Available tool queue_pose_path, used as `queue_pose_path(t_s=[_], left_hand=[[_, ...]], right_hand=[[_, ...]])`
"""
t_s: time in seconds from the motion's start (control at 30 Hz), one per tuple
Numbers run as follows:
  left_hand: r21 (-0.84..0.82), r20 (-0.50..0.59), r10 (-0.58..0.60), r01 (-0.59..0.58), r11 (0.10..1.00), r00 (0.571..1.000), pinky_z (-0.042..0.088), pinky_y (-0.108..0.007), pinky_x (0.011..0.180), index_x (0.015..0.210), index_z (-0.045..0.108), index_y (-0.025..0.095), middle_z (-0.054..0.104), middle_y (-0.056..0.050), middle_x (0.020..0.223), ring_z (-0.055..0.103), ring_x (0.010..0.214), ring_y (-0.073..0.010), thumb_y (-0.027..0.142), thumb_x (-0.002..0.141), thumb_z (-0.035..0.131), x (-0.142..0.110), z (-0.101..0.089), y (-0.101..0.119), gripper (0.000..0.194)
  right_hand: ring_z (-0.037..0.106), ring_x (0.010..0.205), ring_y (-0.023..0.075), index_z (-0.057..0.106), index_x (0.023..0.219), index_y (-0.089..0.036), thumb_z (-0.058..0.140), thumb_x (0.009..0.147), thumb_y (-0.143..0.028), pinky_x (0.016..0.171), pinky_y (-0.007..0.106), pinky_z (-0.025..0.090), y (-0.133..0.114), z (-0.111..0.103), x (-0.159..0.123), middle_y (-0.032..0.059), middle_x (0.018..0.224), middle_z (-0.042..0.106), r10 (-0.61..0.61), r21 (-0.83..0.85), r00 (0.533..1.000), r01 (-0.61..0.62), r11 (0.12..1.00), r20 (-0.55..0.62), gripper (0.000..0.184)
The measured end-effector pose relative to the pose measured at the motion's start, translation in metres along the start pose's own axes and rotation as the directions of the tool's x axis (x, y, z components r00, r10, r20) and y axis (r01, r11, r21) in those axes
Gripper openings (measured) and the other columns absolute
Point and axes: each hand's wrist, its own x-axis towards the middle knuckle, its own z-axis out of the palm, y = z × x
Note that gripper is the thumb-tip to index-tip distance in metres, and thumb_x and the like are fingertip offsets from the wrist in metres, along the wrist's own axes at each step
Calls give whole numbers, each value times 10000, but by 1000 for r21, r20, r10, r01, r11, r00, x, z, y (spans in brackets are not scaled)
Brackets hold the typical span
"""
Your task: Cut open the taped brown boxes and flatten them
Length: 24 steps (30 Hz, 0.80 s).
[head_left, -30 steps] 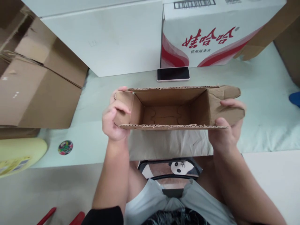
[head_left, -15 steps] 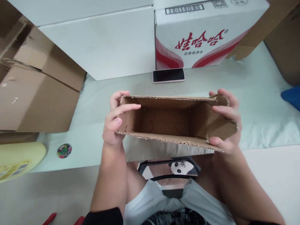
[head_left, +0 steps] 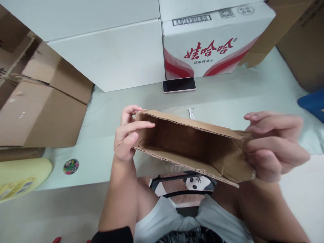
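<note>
One open cardboard box (head_left: 177, 140), tilted above the bench (head_left: 101, 135): likely light, stiff-walled, soft at its flaps; best held by both end walls; left hand (head_left: 125, 138), fingers pinching one end; right hand (head_left: 277, 145), fingers curled at the other, grip unclear; phone (head_left: 179, 85) lies beyond, beside the printed carton (head_left: 215, 49)

Open cardboard box (head_left: 182, 141), tilted.
</note>
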Motion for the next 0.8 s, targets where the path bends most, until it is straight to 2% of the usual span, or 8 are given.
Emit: queue_pose_path(t_s=[0.07, 0.17, 0.23, 0.3, 0.47, 0.6, 0.7, 0.8], left_hand=[[9, -12, -27, 27, 1000, 1000, 427, -618, 1214, 1020, 877, 370, 582, -92, 1299, 549, 1227, -361, 664, 879, 610, 0, 0, -1, 421], [1, -19, -37, 37, 999, 999, 398, -612, 1226, 1016, 874, 364, 573, -86, 1330, 525, 1264, -365, 658, 889, 606, -1, 0, -2, 418], [-9, -20, -22, 22, 1000, 1000, 410, -588, 1212, 1026, 873, 367, 564, -83, 1348, 517, 1270, -358, 640, 908, 600, -2, 2, -2, 404], [-20, -16, -3, 3, 1000, 1000, 442, -570, 1178, 1023, 873, 376, 558, -84, 1346, 519, 1253, -348, 635, 917, 597, -3, 5, -3, 394], [-18, 53, 28, -27, 999, 998, 488, -544, 1142, 1087, 866, 392, 561, -89, 1322, 547, 1232, -329, 646, 958, 541, -2, 10, 0, 433], [-77, 141, 14, -3, 997, 990, 411, -582, 1243, 1215, 830, 406, 571, -80, 1430, 562, 1337, -357, 813, 945, 438, -2, 11, 5, 626], [-144, 207, 15, 15, 989, 978, 329, -621, 1311, 1349, 760, 393, 518, -70, 1631, 475, 1518, -406, 878, 897, 466, -3, 15, 9, 725], [-290, 189, 52, 5, 957, 981, 258, -633, 1352, 1466, 630, 436, 528, -31, 1669, 386, 1617, -369, 805, 899, 570, -4, 22, 10, 680]], right_hand=[[598, 903, 292, 710, 629, -304, 578, 934, -452, 784, 530, 515, -4, -5, 0, 69, 817, 551, 40, -71, 995, -33, 997, 97, 364], [607, 1013, 313, 855, 1030, -404, 505, 974, -432, 907, 568, 496, -7, -8, -1, 74, 989, 646, 147, -81, 977, -136, 987, 155, 356], [610, 1064, 311, 800, 1282, -437, 457, 1013, -442, 957, 565, 484, -7, -9, -2, 78, 1116, 657, 233, -92, 958, -221, 971, 168, 436], [609, 1148, 314, 735, 1394, -445, 441, 1043, -467, 999, 558, 489, -6, -9, -2, 83, 1231, 640, 318, -126, 925, -297, 946, 208, 458], [628, 1264, 324, 781, 1322, -355, 647, 968, -474, 1083, 568, 529, 2, -3, -6, 104, 1330, 644, 414, -225, 829, -352, 908, 375, 397], [626, 1338, 341, 829, 1191, -316, 727, 908, -480, 1102, 563, 549, 9, 1, -10, 109, 1391, 663, 432, -249, 781, -354, 901, 451, 343], [691, 1189, 310, 818, 1228, -334, 743, 899, -488, 1037, 532, 597, 10, -1, -11, 96, 1229, 706, 472, -276, 769, -386, 880, 431, 371], [707, 1089, 287, 807, 1245, -345, 740, 902, -486, 989, 505, 623, 9, -2, -9, 78, 1134, 712, 488, -294, 760, -394, 871, 428, 377]])
